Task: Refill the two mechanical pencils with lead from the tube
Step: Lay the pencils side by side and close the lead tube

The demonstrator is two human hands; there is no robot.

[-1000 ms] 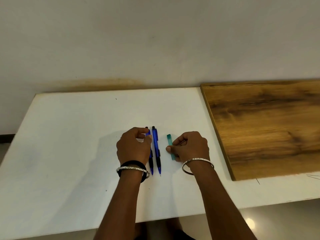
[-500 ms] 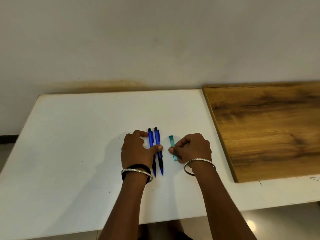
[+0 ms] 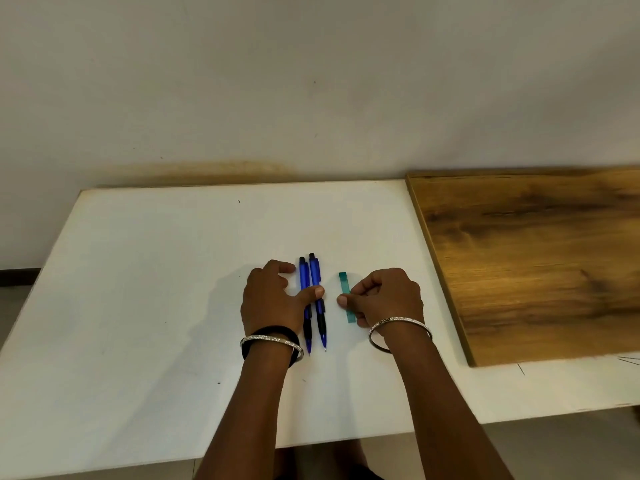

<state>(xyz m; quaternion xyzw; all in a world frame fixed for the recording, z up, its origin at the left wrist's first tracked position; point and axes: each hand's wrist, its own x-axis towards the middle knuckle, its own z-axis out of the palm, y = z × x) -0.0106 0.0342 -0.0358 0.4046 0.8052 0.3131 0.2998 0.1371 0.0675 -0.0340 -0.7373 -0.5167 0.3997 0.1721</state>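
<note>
Two blue mechanical pencils, the left pencil (image 3: 303, 276) and the right pencil (image 3: 314, 271), lie side by side on the white table (image 3: 145, 289), tips toward me. My left hand (image 3: 270, 299) rests beside them on their left. Its thumb lies across both barrels and its index finger points at the left pencil's cap. Just to the right lies a green lead tube (image 3: 343, 282), parallel to the pencils. My right hand (image 3: 389, 296) pinches the tube's middle between thumb and curled fingers, hiding part of it.
A brown wooden board (image 3: 540, 261) covers the table's right part, its edge close to my right hand. A plain wall stands behind the table. The table's front edge runs just below my forearms.
My left thumb has slid from beside the left pencil's upper end to lie across both pencils lower down. My right hand has stayed on the tube.
</note>
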